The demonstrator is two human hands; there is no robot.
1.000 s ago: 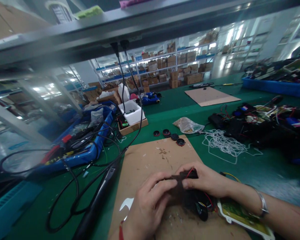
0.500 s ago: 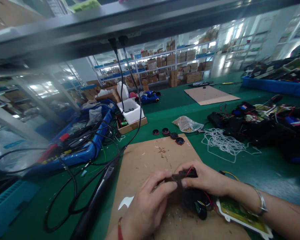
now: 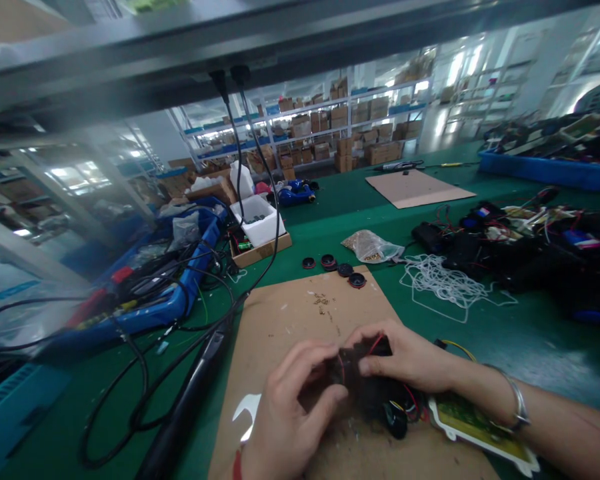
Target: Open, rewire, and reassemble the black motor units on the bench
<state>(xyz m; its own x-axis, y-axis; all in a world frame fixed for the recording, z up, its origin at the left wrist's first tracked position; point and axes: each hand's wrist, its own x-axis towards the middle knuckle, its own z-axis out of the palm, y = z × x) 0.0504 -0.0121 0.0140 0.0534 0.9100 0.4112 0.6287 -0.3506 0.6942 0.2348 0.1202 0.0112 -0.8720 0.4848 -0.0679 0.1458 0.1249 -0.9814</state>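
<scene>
Both my hands hold a small black electronic unit (image 3: 367, 383) with red and yellow wires above a brown cardboard sheet (image 3: 305, 320). My left hand (image 3: 293, 413) grips its left side, and a red string circles that wrist. My right hand (image 3: 400, 357) pinches its top, with a silver bangle on the wrist. A round black part dangles below the unit. Near my right hand lies a green circuit board in a white frame (image 3: 480, 427). A black soldering iron (image 3: 190, 400) lies left of the cardboard, its cord trailing away.
Several round black parts (image 3: 345, 269) and a bag of small pieces (image 3: 373, 247) sit beyond the cardboard. White cord (image 3: 443, 283) and a heap of wired electronics (image 3: 520, 243) lie on the right. A blue tray of cables (image 3: 145, 300) stands left, with carton-filled shelves (image 3: 305, 127) behind.
My left fingers have shifted on the black unit, showing more of its red wire. The whole scene has moved slightly left and up in view.
</scene>
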